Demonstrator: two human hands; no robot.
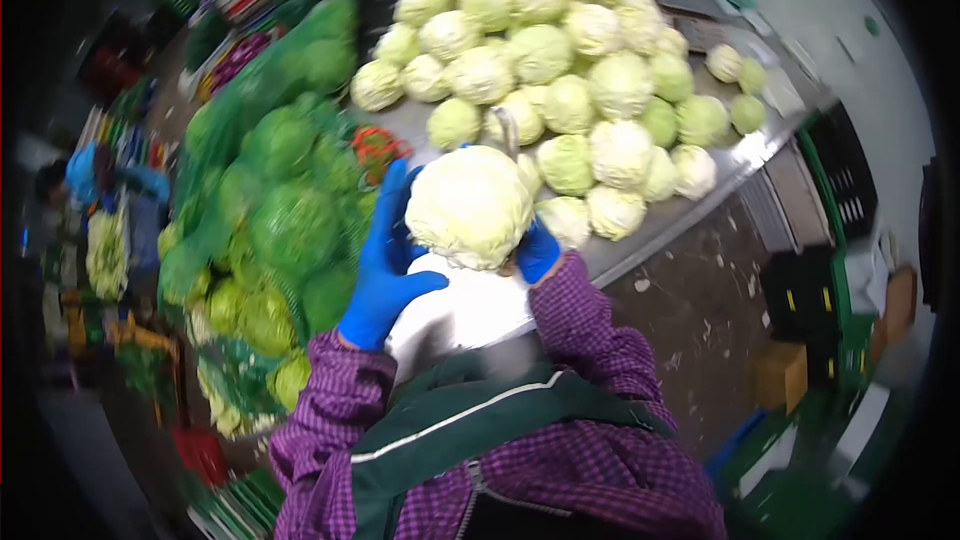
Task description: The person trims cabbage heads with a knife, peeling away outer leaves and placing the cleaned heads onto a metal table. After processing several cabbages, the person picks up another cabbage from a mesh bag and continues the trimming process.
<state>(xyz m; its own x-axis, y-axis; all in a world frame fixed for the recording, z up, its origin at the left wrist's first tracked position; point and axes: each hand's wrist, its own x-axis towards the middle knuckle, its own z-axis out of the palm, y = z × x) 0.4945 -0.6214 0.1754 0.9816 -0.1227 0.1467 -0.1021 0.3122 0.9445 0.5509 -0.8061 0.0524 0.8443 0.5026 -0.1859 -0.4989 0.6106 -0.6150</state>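
A pale, trimmed cabbage (469, 207) is held up in front of me, above a white board (455, 315). On its left side, my left hand (385, 265) in a blue glove grips it, thumb spread low and fingers reaching up along the leaves. My right hand (540, 249), also gloved in blue, curls in at the lower right, its fingers mostly hidden behind the cabbage; I cannot tell what it grips. Just above the cabbage shows a thin, blurred, curved grey strip (508, 128).
A large heap of pale cabbages (540, 52) covers the metal table (640, 250) ahead. Green mesh sacks of cabbages (290, 220) crowd the left, near orange netting (376, 152). Dark and green crates (800, 285) stand right. A person (95, 180) is at far left.
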